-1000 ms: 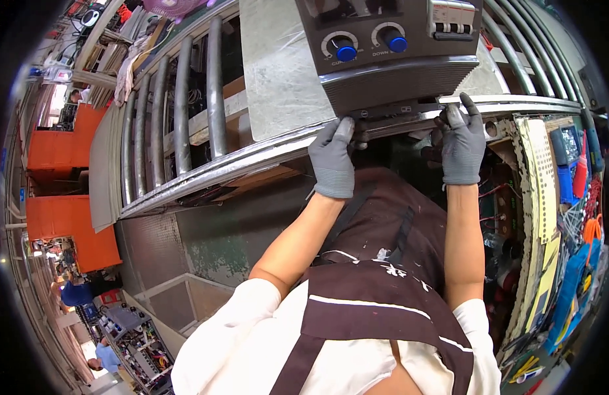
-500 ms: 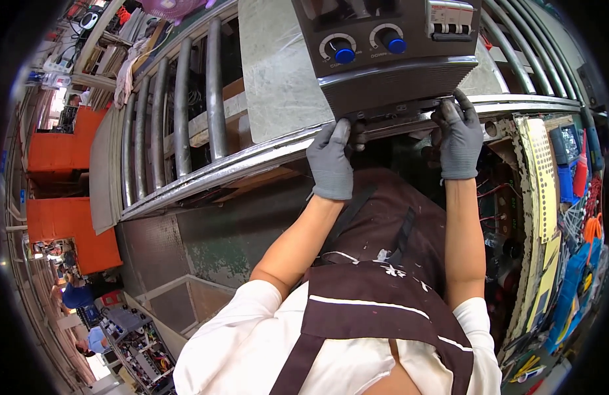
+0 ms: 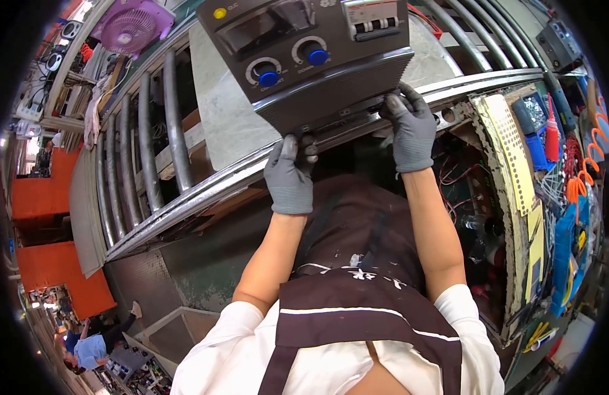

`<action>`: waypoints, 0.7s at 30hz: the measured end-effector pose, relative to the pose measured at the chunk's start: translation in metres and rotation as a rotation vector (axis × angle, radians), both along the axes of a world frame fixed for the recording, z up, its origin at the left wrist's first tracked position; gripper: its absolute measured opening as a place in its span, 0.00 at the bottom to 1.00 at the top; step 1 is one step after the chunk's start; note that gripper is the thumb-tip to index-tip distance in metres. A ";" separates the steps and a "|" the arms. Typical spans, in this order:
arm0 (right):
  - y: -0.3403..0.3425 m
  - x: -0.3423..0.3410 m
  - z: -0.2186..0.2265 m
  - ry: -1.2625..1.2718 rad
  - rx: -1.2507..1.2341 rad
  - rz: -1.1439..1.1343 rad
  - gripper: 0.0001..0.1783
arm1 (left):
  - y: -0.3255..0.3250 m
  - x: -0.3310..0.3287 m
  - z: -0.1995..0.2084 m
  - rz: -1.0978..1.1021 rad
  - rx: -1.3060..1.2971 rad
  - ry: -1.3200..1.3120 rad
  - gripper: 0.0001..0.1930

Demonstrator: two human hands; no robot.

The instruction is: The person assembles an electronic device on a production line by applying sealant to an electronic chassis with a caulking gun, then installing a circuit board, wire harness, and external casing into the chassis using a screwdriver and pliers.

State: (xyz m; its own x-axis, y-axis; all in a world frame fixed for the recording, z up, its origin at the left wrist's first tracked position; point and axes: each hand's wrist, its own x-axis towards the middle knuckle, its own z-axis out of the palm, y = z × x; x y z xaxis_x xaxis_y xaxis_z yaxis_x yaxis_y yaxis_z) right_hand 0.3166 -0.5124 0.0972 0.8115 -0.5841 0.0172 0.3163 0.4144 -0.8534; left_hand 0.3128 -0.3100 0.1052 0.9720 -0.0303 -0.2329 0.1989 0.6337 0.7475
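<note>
A dark grey box-shaped machine point(image 3: 331, 82) with two blue-tipped knobs and a white circuit breaker point(image 3: 373, 20) juts over the near rail of a roller conveyor. My left hand point(image 3: 290, 174), in a grey glove with darkened fingertips, grips the machine's lower front edge near its left corner. At the right end of that same edge, my gloved right hand point(image 3: 411, 131) is closed, thumb in front and fingers curled by the underside. Part of the fingers of both hands is hidden by the machine. Beneath the machine lies a pale, scuffed board point(image 3: 228, 122).
Metal rollers point(image 3: 176, 125) extend on both sides of the board. At right, a worn-edged bench carries a yellow perforated strip point(image 3: 505, 148), a red bottle point(image 3: 552, 135) and an orange coiled hose point(image 3: 576, 187). A purple fan point(image 3: 132, 29) stands far left; a person point(image 3: 90, 349) is at lower left.
My view has turned, so machine, hands and conveyor sit further left in the picture and more of the control panel shows. Both hands keep their places at the machine's lower edge.
</note>
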 end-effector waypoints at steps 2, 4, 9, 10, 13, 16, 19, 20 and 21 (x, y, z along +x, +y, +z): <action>0.000 0.001 0.001 0.009 -0.006 -0.003 0.19 | 0.001 0.001 -0.002 -0.004 -0.074 0.013 0.10; 0.000 0.001 0.003 0.000 0.062 -0.016 0.20 | 0.000 0.001 -0.004 -0.013 -0.089 0.003 0.10; 0.000 0.001 0.009 0.040 0.067 -0.016 0.19 | -0.003 0.001 -0.002 0.011 -0.068 0.014 0.09; 0.000 0.000 0.011 0.050 0.082 -0.015 0.19 | -0.003 0.001 -0.001 0.013 -0.063 0.025 0.08; -0.002 -0.001 0.013 0.077 0.068 -0.003 0.19 | -0.003 0.000 0.002 0.018 -0.048 0.039 0.08; -0.002 -0.002 0.019 0.138 0.096 0.032 0.19 | -0.003 0.001 0.002 0.024 -0.034 0.041 0.08; -0.004 -0.002 0.010 0.135 0.151 0.056 0.19 | -0.002 -0.001 0.005 0.018 -0.031 0.039 0.08; -0.004 -0.002 0.009 0.133 0.150 0.055 0.19 | -0.002 -0.001 0.006 0.012 -0.030 0.039 0.09; -0.004 -0.002 0.008 0.131 0.134 0.051 0.19 | -0.001 -0.001 0.005 0.011 -0.031 0.038 0.09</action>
State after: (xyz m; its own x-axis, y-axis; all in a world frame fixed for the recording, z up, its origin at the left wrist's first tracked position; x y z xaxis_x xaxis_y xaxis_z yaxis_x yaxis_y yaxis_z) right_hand 0.3142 -0.5166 0.1053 0.8306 -0.5318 -0.1654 0.1819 0.5398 -0.8219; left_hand 0.3123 -0.3113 0.1101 0.9629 -0.0276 -0.2685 0.2196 0.6585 0.7198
